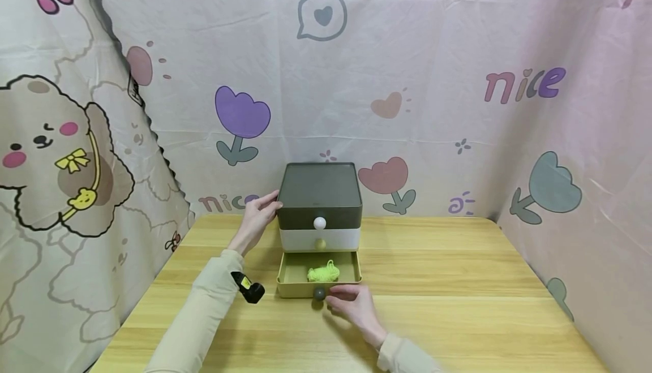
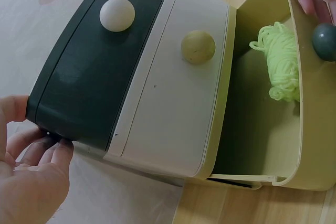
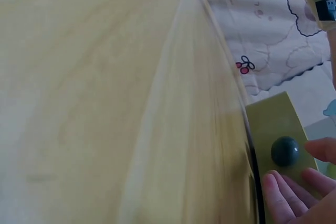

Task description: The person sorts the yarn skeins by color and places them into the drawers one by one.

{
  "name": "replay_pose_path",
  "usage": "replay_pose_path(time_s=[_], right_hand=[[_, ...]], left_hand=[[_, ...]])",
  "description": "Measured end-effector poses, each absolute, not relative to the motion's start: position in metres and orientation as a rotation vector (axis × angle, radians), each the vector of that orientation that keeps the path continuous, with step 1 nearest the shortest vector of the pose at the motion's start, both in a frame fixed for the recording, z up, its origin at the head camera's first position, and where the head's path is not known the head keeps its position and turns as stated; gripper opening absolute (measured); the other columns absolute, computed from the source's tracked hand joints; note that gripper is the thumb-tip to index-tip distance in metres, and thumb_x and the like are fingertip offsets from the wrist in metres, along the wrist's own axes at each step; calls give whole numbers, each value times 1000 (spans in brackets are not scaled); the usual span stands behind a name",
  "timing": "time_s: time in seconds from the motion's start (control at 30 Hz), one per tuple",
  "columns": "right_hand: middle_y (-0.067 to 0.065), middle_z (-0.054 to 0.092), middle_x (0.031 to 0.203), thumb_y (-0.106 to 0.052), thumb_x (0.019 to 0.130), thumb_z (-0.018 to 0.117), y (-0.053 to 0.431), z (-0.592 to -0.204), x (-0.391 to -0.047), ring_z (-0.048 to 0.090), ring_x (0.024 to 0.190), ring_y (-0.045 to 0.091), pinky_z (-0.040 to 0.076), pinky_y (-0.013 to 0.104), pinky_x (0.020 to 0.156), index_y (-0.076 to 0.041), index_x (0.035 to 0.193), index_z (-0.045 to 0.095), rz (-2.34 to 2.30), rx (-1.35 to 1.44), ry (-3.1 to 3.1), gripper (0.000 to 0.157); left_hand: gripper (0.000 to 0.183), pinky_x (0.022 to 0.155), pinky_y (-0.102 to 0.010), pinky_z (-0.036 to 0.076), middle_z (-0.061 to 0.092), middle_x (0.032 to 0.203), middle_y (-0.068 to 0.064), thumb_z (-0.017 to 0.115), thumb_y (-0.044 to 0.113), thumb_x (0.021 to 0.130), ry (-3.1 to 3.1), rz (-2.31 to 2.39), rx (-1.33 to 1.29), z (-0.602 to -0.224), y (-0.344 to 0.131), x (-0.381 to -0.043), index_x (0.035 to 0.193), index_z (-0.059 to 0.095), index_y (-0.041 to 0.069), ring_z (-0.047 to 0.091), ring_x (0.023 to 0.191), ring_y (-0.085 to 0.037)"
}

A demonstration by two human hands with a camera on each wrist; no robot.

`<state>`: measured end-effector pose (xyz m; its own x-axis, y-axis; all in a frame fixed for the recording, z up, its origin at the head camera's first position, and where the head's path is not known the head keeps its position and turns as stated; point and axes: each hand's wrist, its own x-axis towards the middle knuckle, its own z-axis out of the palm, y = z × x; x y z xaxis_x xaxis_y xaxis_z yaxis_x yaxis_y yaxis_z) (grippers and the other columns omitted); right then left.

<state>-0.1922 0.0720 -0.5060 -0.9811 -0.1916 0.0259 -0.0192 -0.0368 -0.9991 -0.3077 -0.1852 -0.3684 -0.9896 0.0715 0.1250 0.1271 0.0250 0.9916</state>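
Observation:
A small three-tier drawer box (image 1: 321, 186) stands on the wooden table, dark green on top, white in the middle and olive at the bottom. Its bottom drawer (image 1: 297, 290) is pulled out, with a bundle of neon yellow-green yarn (image 1: 323, 273) inside. My left hand (image 1: 256, 219) touches the box's upper left side; in the left wrist view, the thumb is at the dark tier's edge and the fingers rest against the side. At the drawer front, my right hand (image 1: 356, 308) is beside the dark round knob (image 3: 285, 151), thumb and fingers spread around it without pinching.
The dark tier has a white knob (image 2: 117, 14), and the white tier a yellow-green one (image 2: 198, 47). A patterned cloth (image 1: 326, 78) hangs behind the table (image 1: 448, 288) and along its sides. A black device (image 1: 248, 288) is strapped to the left wrist.

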Motion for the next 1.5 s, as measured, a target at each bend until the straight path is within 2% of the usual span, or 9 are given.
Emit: replay_pose_path(time_s=[0.27,0.4,0.67,0.83,1.0,1.2,1.5], right_hand=[[28,75,100,0,83,76,63,-514,-192,75,85,18,64,36,79,20,115,64,-2247,-262,1989,39],[24,76,99,-1,84,76,61,-517,-192,75,84,14,64,35,78,21,114,64,-2283,-322,1962,38],[33,72,103,7,80,75,52,-517,-191,75,82,18,64,36,76,21,114,63,-2295,-108,1997,38],[32,73,102,9,78,76,44,-518,-190,74,77,16,64,35,72,19,111,65,-2326,-10,2029,36],[27,75,98,7,76,79,36,-521,-192,71,75,10,63,27,68,16,105,68,-2330,78,2104,33],[25,76,96,5,74,81,30,-518,-189,71,81,10,57,15,68,13,101,71,-2296,128,2225,30],[26,75,96,6,74,80,29,-516,-190,71,83,15,55,14,68,13,100,70,-2255,143,2290,29]], left_hand=[[54,122,-43,32,28,165,-14,50,5,103,-2220,-2148,-219,-370,-186,-308,154,34,-1,33,149,-26],[54,122,-44,31,27,166,-14,49,5,103,-2226,-2138,-233,-369,-186,-308,155,33,-1,33,149,-28],[54,122,-43,32,28,165,-16,48,5,103,-2224,-2143,-232,-370,-185,-308,155,33,-1,36,147,-29],[54,120,-40,34,30,164,-14,50,5,102,-2232,-2133,-211,-370,-184,-309,154,35,0,40,143,-22],[55,119,-39,35,31,164,-13,51,6,102,-2240,-2128,-192,-369,-184,-310,154,35,1,43,140,-20],[54,122,-43,31,26,166,-14,49,5,103,-2230,-2143,-225,-369,-185,-308,155,33,-1,35,148,-27],[55,123,-44,29,25,166,-16,49,5,103,-2217,-2154,-236,-370,-185,-310,155,32,-2,33,150,-29]])
